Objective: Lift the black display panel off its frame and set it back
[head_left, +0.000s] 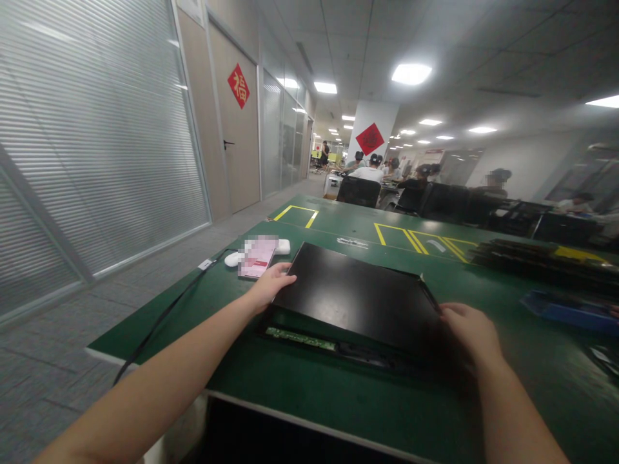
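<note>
A glossy black display panel point(358, 290) is tilted above the green table, with its near edge over a dark frame. My left hand point(271, 283) grips the panel's left edge, thumb on top. On the opposite side my right hand point(470, 327) is closed on the right edge; its fingers underneath are hidden. Below the near edge shows a strip of green circuit board point(300, 339), lying in the dark frame point(372, 354). Most of that frame is covered by the panel.
A phone point(260, 259) and a white rounded device point(234, 259) lie left of the panel. A black cable point(164, 320) crosses the table's left side. To the right are a stack of dark panels point(541, 261) and a blue tray point(565, 312). Yellow tape point(396, 227) marks the far side.
</note>
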The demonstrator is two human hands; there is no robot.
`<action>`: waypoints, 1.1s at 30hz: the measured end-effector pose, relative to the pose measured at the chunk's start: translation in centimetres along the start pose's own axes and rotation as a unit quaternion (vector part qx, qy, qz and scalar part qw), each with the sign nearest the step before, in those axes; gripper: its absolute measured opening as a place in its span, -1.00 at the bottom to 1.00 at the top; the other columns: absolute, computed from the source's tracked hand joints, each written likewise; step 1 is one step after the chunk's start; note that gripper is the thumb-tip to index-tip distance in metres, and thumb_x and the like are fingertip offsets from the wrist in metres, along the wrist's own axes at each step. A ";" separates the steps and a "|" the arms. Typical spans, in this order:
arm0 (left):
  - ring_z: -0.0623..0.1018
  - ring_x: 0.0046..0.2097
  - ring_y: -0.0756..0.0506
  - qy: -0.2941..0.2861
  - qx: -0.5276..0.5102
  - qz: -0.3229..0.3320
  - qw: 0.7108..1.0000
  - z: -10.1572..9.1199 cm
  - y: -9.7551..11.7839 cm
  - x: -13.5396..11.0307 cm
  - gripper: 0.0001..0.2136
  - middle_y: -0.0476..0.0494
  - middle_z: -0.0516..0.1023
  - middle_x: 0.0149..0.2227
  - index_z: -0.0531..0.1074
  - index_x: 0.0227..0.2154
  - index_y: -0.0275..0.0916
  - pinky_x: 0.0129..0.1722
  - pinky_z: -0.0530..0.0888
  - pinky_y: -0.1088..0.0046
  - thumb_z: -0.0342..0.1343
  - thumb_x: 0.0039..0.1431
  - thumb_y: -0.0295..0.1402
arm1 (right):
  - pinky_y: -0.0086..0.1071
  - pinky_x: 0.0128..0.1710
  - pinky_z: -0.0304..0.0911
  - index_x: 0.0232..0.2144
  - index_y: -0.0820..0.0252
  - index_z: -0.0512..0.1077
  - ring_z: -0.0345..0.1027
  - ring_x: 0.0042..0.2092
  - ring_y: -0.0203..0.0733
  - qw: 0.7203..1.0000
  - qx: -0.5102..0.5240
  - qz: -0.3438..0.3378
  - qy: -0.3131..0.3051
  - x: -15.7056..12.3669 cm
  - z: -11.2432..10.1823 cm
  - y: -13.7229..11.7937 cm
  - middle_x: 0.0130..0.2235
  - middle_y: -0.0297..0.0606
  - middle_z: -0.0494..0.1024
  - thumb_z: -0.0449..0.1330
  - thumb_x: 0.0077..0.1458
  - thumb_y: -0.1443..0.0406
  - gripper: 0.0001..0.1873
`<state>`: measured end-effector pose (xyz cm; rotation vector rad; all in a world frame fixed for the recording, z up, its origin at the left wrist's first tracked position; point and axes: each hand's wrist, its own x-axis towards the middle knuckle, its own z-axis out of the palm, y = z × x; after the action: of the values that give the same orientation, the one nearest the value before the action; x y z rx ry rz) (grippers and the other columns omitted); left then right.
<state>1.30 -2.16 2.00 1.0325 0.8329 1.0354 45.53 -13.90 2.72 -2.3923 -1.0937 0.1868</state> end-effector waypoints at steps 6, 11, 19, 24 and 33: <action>0.65 -0.41 -0.13 -0.002 0.006 0.007 1.000 -0.1 -0.1 0.0 -0.52 -0.15 0.67 -0.37 0.40 -0.05 -0.29 -0.36 0.54 0.39 0.40 -0.07 -0.49 | -0.25 -0.28 0.28 -0.24 0.06 0.66 0.49 -0.16 0.06 1.000 -0.005 0.000 0.002 -0.3 -0.2 -0.3 -0.21 -0.16 0.66 0.14 -0.02 0.19 -0.66; 0.66 -0.40 -0.14 0.005 0.012 0.007 1.000 0.0 0.0 -0.1 -0.50 -0.17 0.68 -0.36 0.40 -0.01 -0.30 -0.33 0.55 0.37 0.37 -0.05 -0.49 | -0.25 -0.26 0.27 -0.22 0.05 0.65 0.48 -0.15 0.05 1.000 -0.016 0.008 -0.002 -0.3 -0.3 -0.4 -0.19 -0.17 0.66 0.14 0.01 0.20 -0.66; 0.65 -0.41 -0.13 -0.001 0.019 0.009 1.000 0.3 0.3 -0.4 -0.54 -0.16 0.69 -0.33 0.40 -0.02 -0.28 -0.35 0.55 0.39 0.34 -0.02 -0.49 | -0.26 -0.25 0.26 -0.22 0.06 0.64 0.47 -0.14 0.04 1.000 0.003 0.012 -0.005 0.1 0.1 0.1 -0.18 -0.19 0.66 0.14 -0.01 0.21 -0.65; 0.65 -0.40 -0.13 0.002 0.019 0.009 1.000 0.3 0.4 -0.4 -0.53 -0.16 0.69 -0.35 0.39 -0.01 -0.29 -0.35 0.56 0.38 0.33 -0.02 -0.50 | -0.26 -0.27 0.26 -0.25 0.06 0.65 0.48 -0.15 0.04 1.000 0.009 0.002 0.004 0.1 0.2 0.3 -0.20 -0.18 0.67 0.13 -0.02 0.20 -0.65; 0.66 -0.34 -0.12 -0.002 0.015 0.010 1.000 0.1 0.2 -0.2 -0.48 -0.14 0.68 -0.34 0.39 0.01 -0.28 -0.31 0.56 0.41 0.37 -0.06 -0.46 | -0.25 -0.24 0.27 -0.21 0.07 0.65 0.48 -0.11 0.06 1.000 -0.014 -0.013 0.008 0.4 0.6 0.7 -0.16 -0.16 0.66 0.09 -0.02 0.18 -0.60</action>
<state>1.34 -2.33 2.21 1.0697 0.8388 1.0408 46.05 -13.80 1.91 -2.3985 -1.1268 0.1436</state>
